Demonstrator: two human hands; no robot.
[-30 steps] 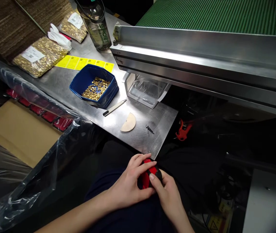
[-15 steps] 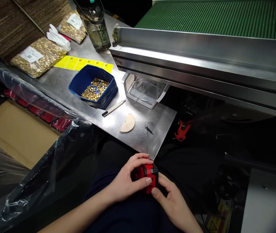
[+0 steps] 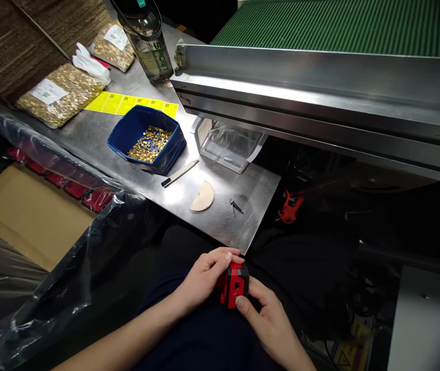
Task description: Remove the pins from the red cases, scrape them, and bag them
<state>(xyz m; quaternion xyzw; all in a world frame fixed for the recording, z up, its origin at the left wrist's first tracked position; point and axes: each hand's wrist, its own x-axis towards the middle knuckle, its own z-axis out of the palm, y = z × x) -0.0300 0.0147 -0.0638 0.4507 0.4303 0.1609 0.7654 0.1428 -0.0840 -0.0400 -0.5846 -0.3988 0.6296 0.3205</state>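
Observation:
A small red and black block-shaped part (image 3: 234, 284) sits between both hands over my lap, just below the near corner of the steel table (image 3: 220, 221). My left hand (image 3: 201, 281) grips its left side with the fingers curled over the top. My right hand (image 3: 270, 322) holds it from the right, thumb pressed on its front face. The back of the part is hidden by my fingers.
On the table stand a blue bin of small brass pieces (image 3: 146, 138), a pen-like tool (image 3: 179, 173), a tan half-disc (image 3: 202, 197), a small metal clip (image 3: 237, 206), two bags of brass parts (image 3: 59, 93), yellow labels (image 3: 130, 104), a bottle (image 3: 148, 36). A conveyor frame (image 3: 320, 98) runs right; a plastic-lined carton of red parts (image 3: 61, 180) lies left.
Both hands have turned the red and black part between them, and it now shows a different face. The view has shifted slightly; nothing on the table has moved.

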